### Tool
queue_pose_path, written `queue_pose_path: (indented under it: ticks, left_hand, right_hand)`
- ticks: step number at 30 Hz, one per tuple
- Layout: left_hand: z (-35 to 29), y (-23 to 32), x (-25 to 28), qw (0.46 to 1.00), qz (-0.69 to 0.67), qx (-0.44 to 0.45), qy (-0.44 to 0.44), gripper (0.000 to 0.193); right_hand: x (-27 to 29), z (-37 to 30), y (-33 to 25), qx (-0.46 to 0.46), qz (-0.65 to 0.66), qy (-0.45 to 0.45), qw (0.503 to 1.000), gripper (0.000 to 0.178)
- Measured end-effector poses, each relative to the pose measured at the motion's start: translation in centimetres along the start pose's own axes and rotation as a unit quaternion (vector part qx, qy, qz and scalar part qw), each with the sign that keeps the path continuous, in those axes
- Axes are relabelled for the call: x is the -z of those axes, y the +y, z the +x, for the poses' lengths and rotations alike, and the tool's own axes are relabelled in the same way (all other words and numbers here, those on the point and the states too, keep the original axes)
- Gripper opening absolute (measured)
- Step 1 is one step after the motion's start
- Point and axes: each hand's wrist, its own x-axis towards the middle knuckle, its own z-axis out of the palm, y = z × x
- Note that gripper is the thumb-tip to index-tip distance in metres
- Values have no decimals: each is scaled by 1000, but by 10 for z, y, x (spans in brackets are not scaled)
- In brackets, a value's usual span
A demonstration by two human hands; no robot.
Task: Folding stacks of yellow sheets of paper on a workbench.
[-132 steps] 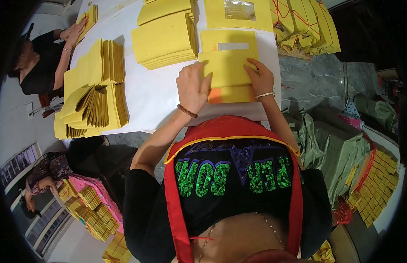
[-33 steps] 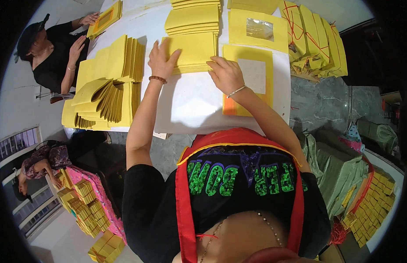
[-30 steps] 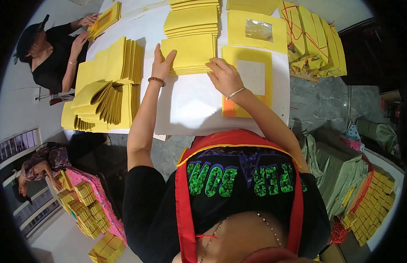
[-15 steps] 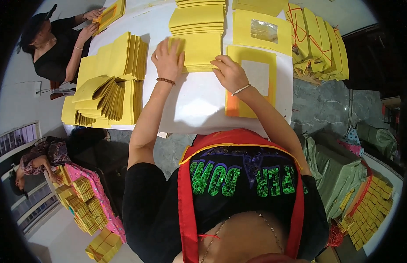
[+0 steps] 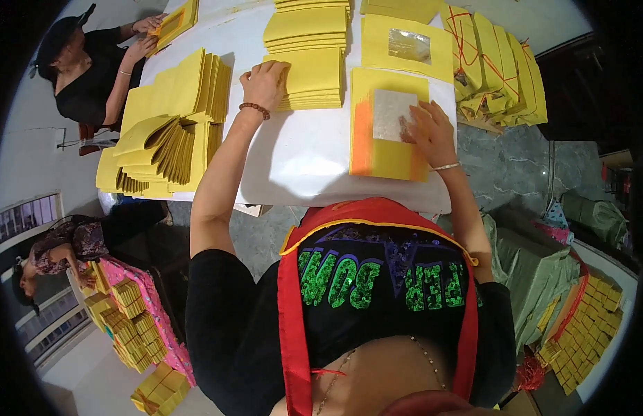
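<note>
My left hand point(image 5: 264, 84) is at the left edge of a stack of folded yellow paper point(image 5: 314, 76), its fingers bent over the top and closed on that edge. To the right, my right hand point(image 5: 429, 132) lies with fingers apart over a silvery sheet point(image 5: 389, 114); its fingertips are slightly smeared. The silvery sheet rests on a pile of yellow paper sheets point(image 5: 387, 161), which shows an orange band along its left side. Whether my right fingers pinch any of the sheet's edge is hard to see, but they look spread.
More folded yellow stacks point(image 5: 304, 29) continue behind. Yellow sheets with a silvery square point(image 5: 408, 47) lie back right, beside red-tied bundles point(image 5: 491, 66). Fanned yellow bundles point(image 5: 172, 139) stand at left on the white table point(image 5: 294, 159). A co-worker point(image 5: 93, 76) handles yellow sheets at far left.
My right hand has left the folded stack's right edge and moved right and down onto the silvery sheet. My left hand has stayed at the stack, its fingers now more bent over the edge.
</note>
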Motion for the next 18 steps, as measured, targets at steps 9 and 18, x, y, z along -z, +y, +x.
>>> queue_pose_path:
  ticks: [9,18]
  left_hand:
    - [-39,84,21,955,-217,-181,95,22]
    - [-102,140,-2,922,-116,-353,-105,44]
  right_hand:
    - [-4,-44,10,-37,-63,-7,997,33]
    - [-11,-46,14,-165,323,65,930,27]
